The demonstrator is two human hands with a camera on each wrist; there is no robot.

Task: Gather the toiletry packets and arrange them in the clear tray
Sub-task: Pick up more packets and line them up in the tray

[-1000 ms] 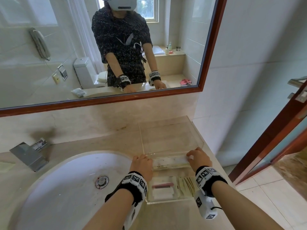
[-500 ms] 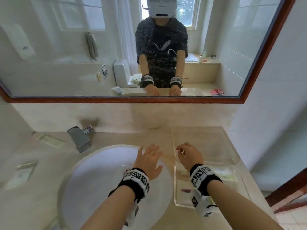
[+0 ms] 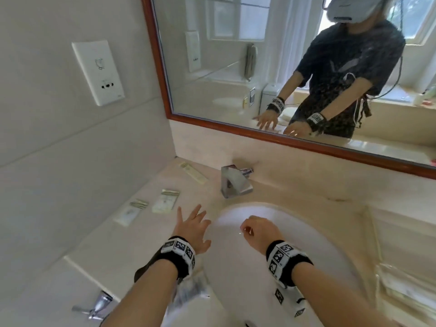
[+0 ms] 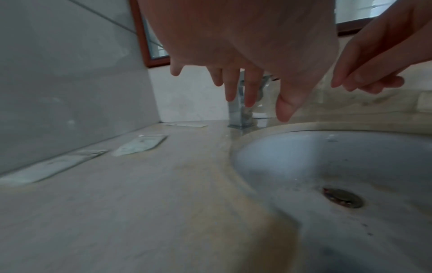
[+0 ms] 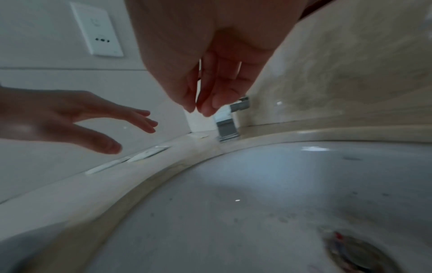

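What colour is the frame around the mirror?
The mirror frame is reddish-brown wood; it shows best in the head view.

No legible text anywhere; wrist bands (image 3: pixel 179 247) carry only black-white square marker codes; packet (image 3: pixel 165 201) print too blurred.

Bright, soft daylight from the window (image 3: pixel 422 17) reflected in the mirror (image 3: pixel 236 67). Head view sharp mid-frame, smeared and bent toward the edges. Wrist views dim, bluish, grainy; close skin blurred, sink (image 5: pixel 257 203) rim curved by distortion.
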